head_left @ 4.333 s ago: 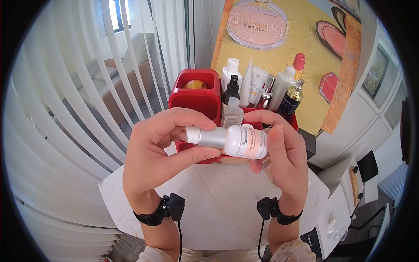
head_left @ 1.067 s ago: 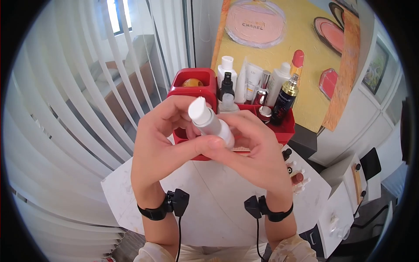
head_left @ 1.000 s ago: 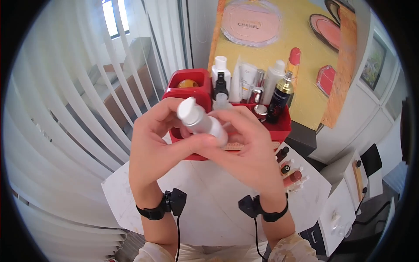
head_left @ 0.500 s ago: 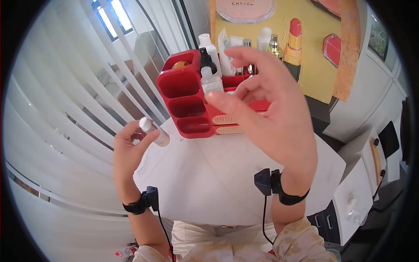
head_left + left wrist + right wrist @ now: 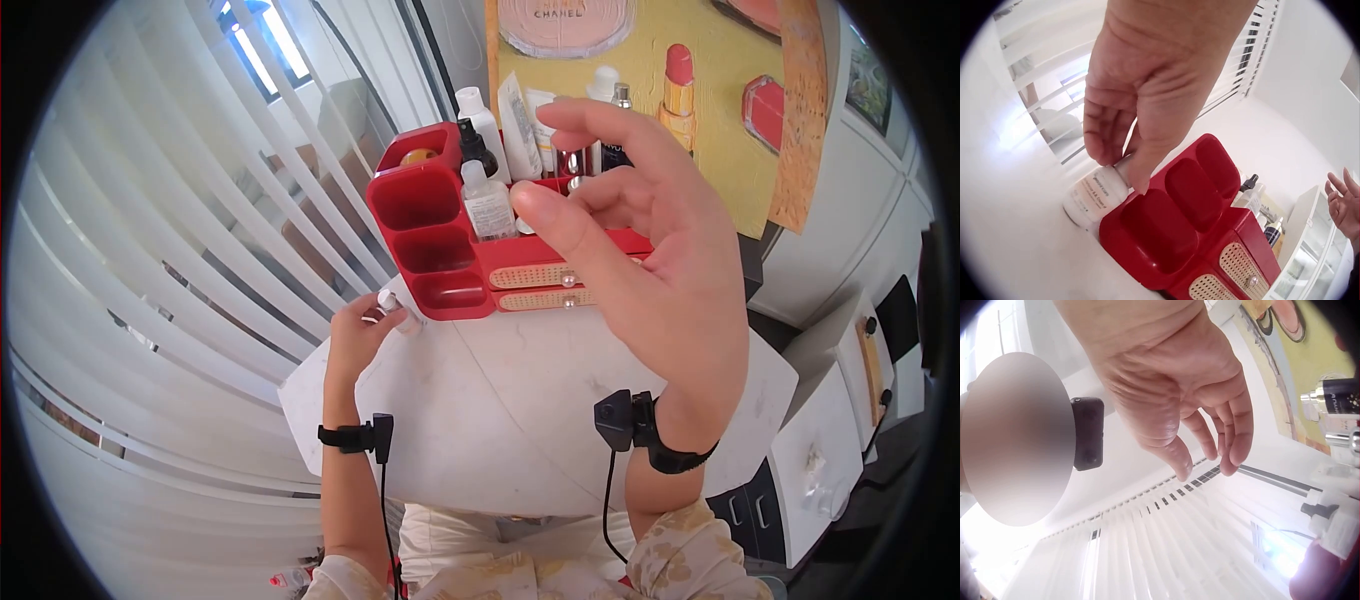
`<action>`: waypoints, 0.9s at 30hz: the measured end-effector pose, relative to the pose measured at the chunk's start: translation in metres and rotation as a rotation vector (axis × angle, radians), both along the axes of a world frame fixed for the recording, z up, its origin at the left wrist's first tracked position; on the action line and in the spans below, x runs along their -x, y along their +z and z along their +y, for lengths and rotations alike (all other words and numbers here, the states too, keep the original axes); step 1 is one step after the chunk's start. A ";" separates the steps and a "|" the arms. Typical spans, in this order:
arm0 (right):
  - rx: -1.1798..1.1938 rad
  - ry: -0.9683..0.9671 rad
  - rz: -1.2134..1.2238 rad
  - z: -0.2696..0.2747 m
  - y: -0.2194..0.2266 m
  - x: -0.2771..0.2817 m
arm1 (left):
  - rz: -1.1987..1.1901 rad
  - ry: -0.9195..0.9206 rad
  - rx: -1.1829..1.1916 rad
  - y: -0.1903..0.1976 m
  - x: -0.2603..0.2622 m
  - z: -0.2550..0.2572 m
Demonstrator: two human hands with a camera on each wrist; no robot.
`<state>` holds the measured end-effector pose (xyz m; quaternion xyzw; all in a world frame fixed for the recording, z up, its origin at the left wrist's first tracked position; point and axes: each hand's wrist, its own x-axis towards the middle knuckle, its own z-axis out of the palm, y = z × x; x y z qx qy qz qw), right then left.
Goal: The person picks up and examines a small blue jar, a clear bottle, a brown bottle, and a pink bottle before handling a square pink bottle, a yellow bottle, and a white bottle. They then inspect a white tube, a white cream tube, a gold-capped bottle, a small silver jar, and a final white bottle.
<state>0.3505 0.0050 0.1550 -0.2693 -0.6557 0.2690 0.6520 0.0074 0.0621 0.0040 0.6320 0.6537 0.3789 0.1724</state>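
My left hand pinches a small white bottle with a peach label by its capped top, left of the red organizer. In the left wrist view the bottle's base sits at the white tabletop, right beside the organizer's lower compartments. The thumb and fingers hide much of its cap. My right hand hangs before the organizer's right part, thumb and fingers apart and loosely bent, holding nothing. It covers some of the bottles behind it. Nearest its thumb in the head view is a clear, white-labelled bottle.
Several cosmetics crowd the organizer's top, including a black spray bottle and a white tube. Woven-front drawers have pearl knobs. A painting stands behind. Vertical blinds run along the left, close to the table.
Both hands held the bottle earlier. The right hand has let go and moved right; the left has carried the bottle left and down, then closer to the organizer's side.
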 end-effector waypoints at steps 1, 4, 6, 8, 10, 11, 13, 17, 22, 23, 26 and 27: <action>0.041 0.004 0.011 -0.002 0.001 -0.001 | 0.004 0.003 -0.015 -0.002 -0.001 0.001; 0.106 -0.016 0.035 -0.006 0.009 -0.007 | 0.078 -0.003 0.017 0.005 -0.002 0.000; 0.071 -0.067 0.029 -0.002 0.007 -0.012 | 0.083 -0.009 -0.015 0.007 -0.002 -0.003; 0.098 -0.101 0.049 -0.005 0.002 -0.017 | 0.063 -0.011 -0.071 0.002 -0.002 -0.008; 0.121 -0.153 0.085 -0.003 0.003 -0.022 | 0.024 -0.010 -0.137 0.006 -0.001 -0.011; 0.127 -0.188 0.108 -0.001 0.002 -0.026 | 0.017 0.031 -0.171 0.011 -0.002 -0.013; 0.108 -0.274 0.101 0.007 -0.001 -0.037 | -0.051 0.068 -0.262 0.020 -0.002 -0.014; 0.087 -0.435 -0.002 0.026 -0.012 -0.058 | -0.213 0.003 -0.363 0.050 -0.028 -0.021; 0.091 -0.473 -0.086 0.037 -0.018 -0.055 | -0.180 -0.216 -0.426 0.083 -0.079 -0.014; 0.096 -0.459 -0.088 0.035 -0.016 -0.051 | -0.193 -0.224 -0.417 0.088 -0.092 -0.010; 0.089 -0.402 -0.065 0.032 -0.011 -0.040 | -0.143 -0.238 -0.428 0.100 -0.121 0.009; 0.082 -0.381 -0.051 0.030 -0.009 -0.037 | -0.070 -0.237 -0.460 0.096 -0.126 0.021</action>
